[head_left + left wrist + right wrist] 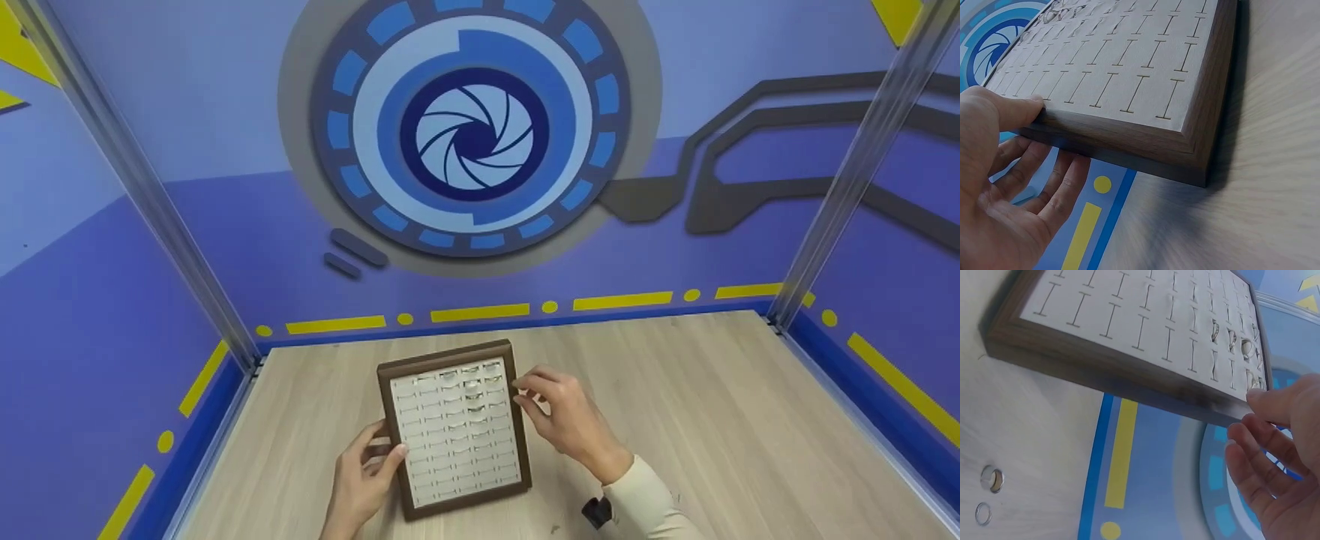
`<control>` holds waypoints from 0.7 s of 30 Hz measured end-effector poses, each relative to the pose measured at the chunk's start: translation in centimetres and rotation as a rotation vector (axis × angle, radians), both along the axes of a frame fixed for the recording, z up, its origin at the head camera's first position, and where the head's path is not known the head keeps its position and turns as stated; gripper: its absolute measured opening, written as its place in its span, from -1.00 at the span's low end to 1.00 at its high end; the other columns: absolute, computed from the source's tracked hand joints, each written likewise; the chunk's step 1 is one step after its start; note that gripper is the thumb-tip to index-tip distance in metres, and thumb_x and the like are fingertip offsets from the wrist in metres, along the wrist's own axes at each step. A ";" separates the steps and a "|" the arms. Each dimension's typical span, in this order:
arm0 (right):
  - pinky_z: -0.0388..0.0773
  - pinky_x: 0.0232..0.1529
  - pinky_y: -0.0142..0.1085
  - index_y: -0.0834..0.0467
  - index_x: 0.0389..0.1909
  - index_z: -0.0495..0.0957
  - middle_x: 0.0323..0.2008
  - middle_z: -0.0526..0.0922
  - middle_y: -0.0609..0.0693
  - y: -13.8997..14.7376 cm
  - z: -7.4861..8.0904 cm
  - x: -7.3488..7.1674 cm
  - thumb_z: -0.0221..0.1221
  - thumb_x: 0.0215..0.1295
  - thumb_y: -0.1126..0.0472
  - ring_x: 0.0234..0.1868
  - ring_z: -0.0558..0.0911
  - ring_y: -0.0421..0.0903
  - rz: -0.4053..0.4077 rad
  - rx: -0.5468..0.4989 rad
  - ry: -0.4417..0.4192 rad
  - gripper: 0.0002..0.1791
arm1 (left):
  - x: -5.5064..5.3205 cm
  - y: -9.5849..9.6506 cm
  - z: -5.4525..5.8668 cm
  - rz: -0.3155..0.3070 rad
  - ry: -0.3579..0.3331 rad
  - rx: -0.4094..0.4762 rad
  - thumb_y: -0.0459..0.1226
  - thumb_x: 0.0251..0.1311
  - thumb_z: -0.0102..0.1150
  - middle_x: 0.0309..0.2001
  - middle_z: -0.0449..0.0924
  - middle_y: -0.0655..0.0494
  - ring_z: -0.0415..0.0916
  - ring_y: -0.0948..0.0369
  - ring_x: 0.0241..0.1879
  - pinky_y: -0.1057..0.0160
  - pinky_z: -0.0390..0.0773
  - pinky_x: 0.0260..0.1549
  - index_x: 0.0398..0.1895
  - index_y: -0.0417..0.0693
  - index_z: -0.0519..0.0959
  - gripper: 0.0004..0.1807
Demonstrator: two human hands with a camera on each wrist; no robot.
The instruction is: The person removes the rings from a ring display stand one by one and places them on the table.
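A ring display tray (457,472) with a brown wooden frame and a pale slotted pad stands tilted over the table. Several rings (472,397) sit in slots toward its upper right; many other slots hold none. My left hand (364,476) grips the tray's left side, thumb on the front rim and fingers behind, as the left wrist view also shows. At the right rim, near the upper corner, my right hand (562,412) pinches the frame's edge between thumb and fingertips. The exact thumb contact is partly hidden in the right wrist view.
In the right wrist view, a wide silver ring (992,478) and a thin ring (983,513) lie on the wooden table (720,420). A small black object (598,512) is beside the right sleeve. Printed blue panels (225,247) enclose the table's back and sides.
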State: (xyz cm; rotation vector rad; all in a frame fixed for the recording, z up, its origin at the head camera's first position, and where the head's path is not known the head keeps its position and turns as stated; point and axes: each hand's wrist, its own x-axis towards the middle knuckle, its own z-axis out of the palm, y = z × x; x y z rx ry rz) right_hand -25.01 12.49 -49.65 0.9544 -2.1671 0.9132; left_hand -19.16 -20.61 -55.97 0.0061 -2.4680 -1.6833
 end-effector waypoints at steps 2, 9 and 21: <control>0.79 -0.30 -0.32 0.23 -0.16 0.77 -0.26 0.75 0.02 -0.5 0.2 -0.1 0.47 0.23 0.49 -0.30 0.74 -0.20 -0.003 -0.012 -0.001 -0.80 | 0.0 0.0 0.0 0.001 -0.007 0.001 -0.09 0.42 0.41 0.21 0.61 -0.13 0.68 0.04 0.06 0.21 0.79 0.06 0.43 -0.15 0.49 -0.37; 0.76 -0.29 -0.37 0.25 -0.20 0.76 -0.26 0.70 0.02 -2.0 0.2 -0.9 0.45 0.18 0.57 -0.30 0.71 -0.17 -0.013 -0.033 0.088 -0.76 | 0.0 0.1 -0.2 0.014 -0.013 0.008 -0.09 0.39 0.44 0.21 0.62 -0.13 0.69 0.04 0.06 0.17 0.79 0.07 0.43 -0.15 0.50 -0.36; 0.64 -0.39 -0.45 0.18 -0.26 0.76 -0.29 0.61 -0.03 -3.3 -0.1 -1.6 0.49 0.16 0.53 -0.36 0.63 -0.21 -0.103 -0.017 0.152 -0.77 | -0.2 -0.1 0.0 0.012 -0.041 0.008 -0.10 0.39 0.44 0.21 0.61 -0.11 0.68 0.03 0.08 0.20 0.78 0.10 0.43 -0.12 0.50 -0.37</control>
